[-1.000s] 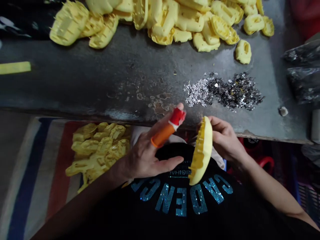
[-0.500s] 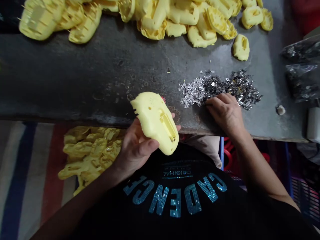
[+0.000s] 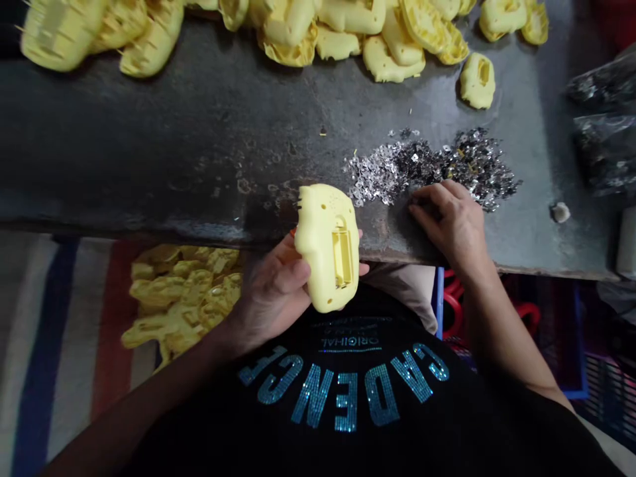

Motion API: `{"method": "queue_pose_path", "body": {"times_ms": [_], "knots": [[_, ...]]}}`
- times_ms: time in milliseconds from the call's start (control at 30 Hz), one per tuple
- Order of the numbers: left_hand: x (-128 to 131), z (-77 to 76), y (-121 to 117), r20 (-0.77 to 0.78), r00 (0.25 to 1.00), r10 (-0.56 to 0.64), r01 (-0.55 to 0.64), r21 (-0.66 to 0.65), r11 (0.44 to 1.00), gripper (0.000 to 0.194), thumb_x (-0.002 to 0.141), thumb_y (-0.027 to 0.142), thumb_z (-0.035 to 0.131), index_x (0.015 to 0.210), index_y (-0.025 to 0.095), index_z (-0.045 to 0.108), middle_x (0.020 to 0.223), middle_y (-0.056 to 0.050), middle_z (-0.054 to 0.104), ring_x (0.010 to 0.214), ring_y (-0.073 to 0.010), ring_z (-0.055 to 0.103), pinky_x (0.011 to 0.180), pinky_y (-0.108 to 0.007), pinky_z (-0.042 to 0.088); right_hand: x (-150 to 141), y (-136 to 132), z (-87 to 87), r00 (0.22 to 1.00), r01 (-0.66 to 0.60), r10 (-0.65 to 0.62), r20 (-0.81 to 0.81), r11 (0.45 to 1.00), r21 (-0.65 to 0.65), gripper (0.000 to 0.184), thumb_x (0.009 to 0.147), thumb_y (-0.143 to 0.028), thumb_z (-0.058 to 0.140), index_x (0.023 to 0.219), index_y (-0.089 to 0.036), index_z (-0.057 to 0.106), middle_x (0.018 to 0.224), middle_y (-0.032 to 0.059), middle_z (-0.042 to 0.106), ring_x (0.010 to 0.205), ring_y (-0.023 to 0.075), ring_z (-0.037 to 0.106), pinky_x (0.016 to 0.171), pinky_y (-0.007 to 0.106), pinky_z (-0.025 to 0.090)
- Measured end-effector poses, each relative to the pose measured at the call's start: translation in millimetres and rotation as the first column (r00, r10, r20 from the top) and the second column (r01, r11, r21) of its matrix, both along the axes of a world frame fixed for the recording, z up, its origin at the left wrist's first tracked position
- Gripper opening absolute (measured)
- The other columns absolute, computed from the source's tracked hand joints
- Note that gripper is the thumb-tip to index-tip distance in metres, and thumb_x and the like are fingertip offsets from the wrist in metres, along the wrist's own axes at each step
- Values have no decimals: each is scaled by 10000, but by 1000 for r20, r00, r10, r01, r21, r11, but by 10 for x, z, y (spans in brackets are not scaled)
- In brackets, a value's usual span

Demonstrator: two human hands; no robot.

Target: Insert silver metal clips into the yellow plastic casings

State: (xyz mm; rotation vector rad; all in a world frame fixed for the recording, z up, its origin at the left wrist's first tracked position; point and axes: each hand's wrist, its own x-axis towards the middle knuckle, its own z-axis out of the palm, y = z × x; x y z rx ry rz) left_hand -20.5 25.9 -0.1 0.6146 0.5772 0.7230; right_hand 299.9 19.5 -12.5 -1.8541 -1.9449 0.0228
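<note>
My left hand (image 3: 279, 281) is closed round the edge of a yellow plastic shell (image 3: 322, 265), thumb in front and fingers behind. The shell is tilted, its outer face and an open rectangular battery compartment towards me. My right hand (image 3: 453, 222) rests at the near edge of a pile of small metal contact plates (image 3: 382, 173) on the table. Its thumb and index finger are pinched together; whatever is between them is hidden or too small to make out.
Many yellow shells (image 3: 348, 43) lie along the far side of the grey table (image 3: 124, 146). More yellow parts (image 3: 181, 291) are heaped below its front edge, at left. At right are clear bags of metal parts (image 3: 609, 156), a white lump (image 3: 560, 212) and, lower, a blue crate (image 3: 576, 391).
My left hand has turned the yellow shell more upright and shifted it slightly right. The right hand has stayed by the metal pile, its fingers drawn slightly towards me. The view has shifted a little.
</note>
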Motion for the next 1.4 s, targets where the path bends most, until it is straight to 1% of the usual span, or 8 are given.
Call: {"method": "queue_pose_path", "body": {"times_ms": [133,267,433,567,667,867,1100,1400], "knots": [[-15,-64,6,19,998,-65,66,-48,997,647,970,632,960,1496,304,778,1469,-81,882,1072,-340,932,560,-277,710,-57,26,76,999,-33,35,31,998,-55,124,1104,-287,686,1065,-259,801,1034,92,774,989,304,728,852,417,576],[40,-100,1,76,991,-115,122,-107,987,748,954,704,923,1509,228,769,1388,-152,896,1013,-353,936,475,-241,650,7,-169,118,978,-209,207,-34,976,-54,185,1155,-309,656,1122,-272,835,1012,77,784,952,274,746,824,396,595],[115,-90,-14,121,972,-200,218,-152,964,767,960,722,880,1491,181,764,1401,-202,881,1001,-337,928,483,-229,629,-84,-316,201,973,-174,171,-152,985,-4,84,1103,-266,790,1130,-290,866,1056,53,855,935,257,800,774,387,607],[127,-75,-40,142,958,-249,272,-171,947,722,954,695,886,1472,206,772,1394,-172,880,1024,-340,923,494,-240,635,-331,-371,500,817,-341,339,-466,936,82,174,1062,-145,861,1147,-297,859,1043,-9,893,908,191,825,806,346,630],[133,-68,-77,142,954,-263,285,-165,944,715,965,742,858,1462,233,783,1357,-137,884,1022,-344,922,494,-245,635,-447,-370,699,738,-458,437,-514,884,94,231,1048,-96,865,1177,-288,846,1102,-20,889,980,162,841,876,317,644],[146,-22,-132,194,938,-288,323,-177,930,691,963,730,881,1463,267,768,1116,-54,874,914,-286,912,495,-235,650,-488,-282,807,725,-544,525,-446,833,98,150,1059,-140,867,1149,-248,816,1053,-10,845,968,156,817,860,307,631],[163,-12,-132,261,912,-318,369,-175,913,665,984,660,862,1479,241,716,1121,-68,882,928,-295,921,511,-232,668,-540,-266,838,768,-603,622,-154,783,151,161,1082,-99,823,1197,-208,797,1069,62,822,952,197,787,833,328,646],[166,35,-150,224,921,-320,362,-186,913,878,1087,721,717,1805,256,518,1306,-148,894,909,-281,915,518,-227,656,-617,-363,919,804,-594,582,121,796,119,174,1140,-159,765,1273,-271,781,1103,69,859,929,242,789,833,389,677]]}}
